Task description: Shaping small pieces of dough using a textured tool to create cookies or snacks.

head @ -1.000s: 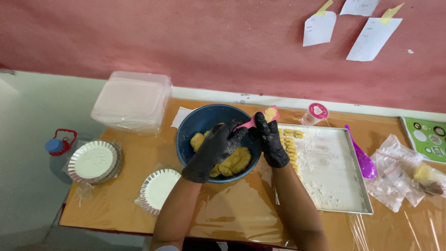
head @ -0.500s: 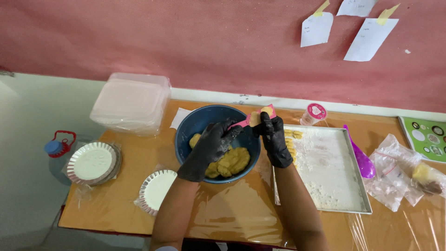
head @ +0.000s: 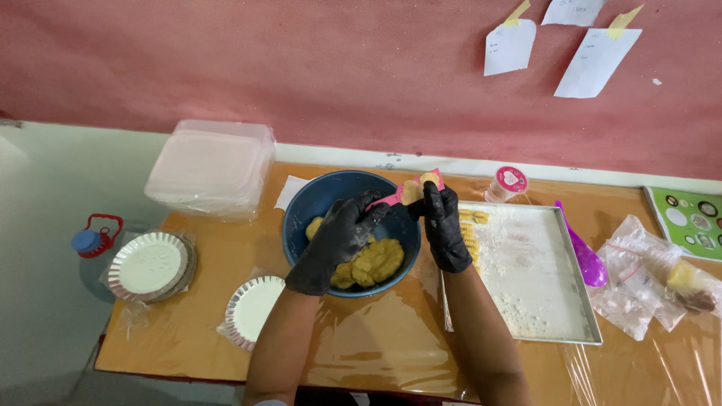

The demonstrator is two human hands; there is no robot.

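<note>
Both gloved hands have shifted only slightly since a moment ago, staying over the far rim of the bowl while the pink scoop stays lifted.

Fingers of the right hand [head: 444, 229], in a black glove, pinch a small lump of yellow dough [head: 416, 189] against the head of a pink plastic scoop [head: 398, 195]. Fingertips of the left hand [head: 338, 239], also in a black glove, curl around the scoop's handle, steadying it above the blue mixing bowl [head: 307, 218]. Neither hand is open or resting.

Inside the bowl sits a large mass of yellow dough [head: 372, 263], so most of it looks unportioned. Just right of the bowl lies a floured metal baking tray [head: 541, 278], with a short column of shaped yellow pieces [head: 472, 229] at its near-left edge; the rest of its floured surface holds none.

Further out, a purple spoon [head: 583, 252] lies beside the tray, then crumpled clear plastic bags [head: 647, 286] and a small pink-lidded cup [head: 508, 183]. Left of the bowl are stacked clear plastic containers [head: 210, 167] and two stacks of white foil-rimmed paper plates [head: 150, 265], all on a plastic-covered orange table [head: 376, 346].
</note>
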